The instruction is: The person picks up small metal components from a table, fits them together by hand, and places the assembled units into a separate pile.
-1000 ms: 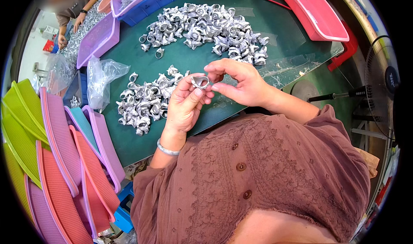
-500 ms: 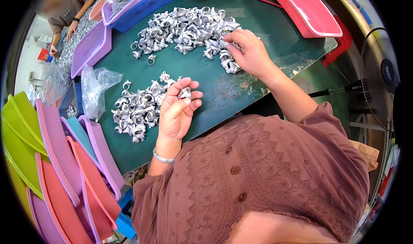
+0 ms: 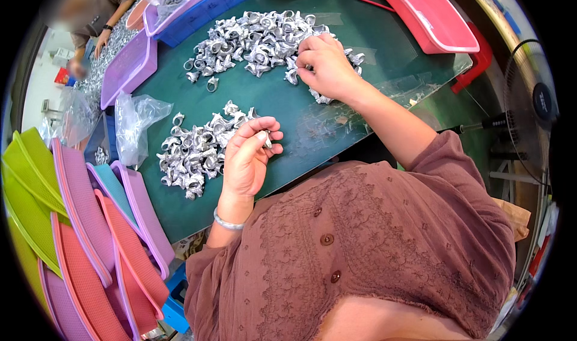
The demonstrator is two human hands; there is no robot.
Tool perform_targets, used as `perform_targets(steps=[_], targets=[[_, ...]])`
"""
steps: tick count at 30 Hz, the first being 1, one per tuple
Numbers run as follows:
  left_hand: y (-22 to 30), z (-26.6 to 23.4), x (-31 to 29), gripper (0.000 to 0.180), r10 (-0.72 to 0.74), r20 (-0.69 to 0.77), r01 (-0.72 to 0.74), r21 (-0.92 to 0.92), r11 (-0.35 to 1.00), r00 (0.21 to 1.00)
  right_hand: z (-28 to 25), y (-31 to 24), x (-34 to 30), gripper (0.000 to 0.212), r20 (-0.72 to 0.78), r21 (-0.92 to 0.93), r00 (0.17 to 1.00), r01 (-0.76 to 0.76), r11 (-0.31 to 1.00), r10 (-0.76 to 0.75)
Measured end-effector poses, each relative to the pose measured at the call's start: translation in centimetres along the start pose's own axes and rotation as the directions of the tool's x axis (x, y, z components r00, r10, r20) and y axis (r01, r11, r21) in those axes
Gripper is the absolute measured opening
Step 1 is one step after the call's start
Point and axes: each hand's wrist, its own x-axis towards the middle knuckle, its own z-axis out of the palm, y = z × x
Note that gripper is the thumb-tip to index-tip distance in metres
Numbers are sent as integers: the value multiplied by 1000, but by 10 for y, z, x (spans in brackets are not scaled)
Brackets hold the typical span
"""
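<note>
Head view: left hand pinches small metal part beside near pile, 9 o'clock. Right hand, fingers curled, picks in far pile, 12 o'clock, on green table; two piles keep parts sorted.

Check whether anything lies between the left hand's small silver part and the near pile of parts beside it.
Nothing visible does. The left hand pinches a small silver part right at the edge of the near pile, with only bare green mat around.
</note>
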Motion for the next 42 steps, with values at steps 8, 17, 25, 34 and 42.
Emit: perform_targets(steps=[8, 17, 25, 34, 42], targets=[[3, 17, 2, 29, -50, -48, 52, 39, 998, 998, -29, -28, -7, 5, 479, 860, 857, -501, 96, 189], [6, 24, 2, 26, -115, 26, 116, -79, 990, 993, -28, -54, -27, 6, 377, 926, 926, -376, 41, -18], [2, 20, 0, 20, -105, 7, 105, -64, 992, 994, -23, -56, -34, 39, 388, 921, 921, -388, -8, -11], [-3, 23, 0, 13, 139, -120, -106, 250, 962, 983, -22, -57, -39, 39, 393, 910, 918, -395, 123, 42], [-5, 22, -1, 15, 201, -129, -135, 396, 908, 971, -19, -55, -42, 41, 372, 906, 928, -370, 205, 28]])
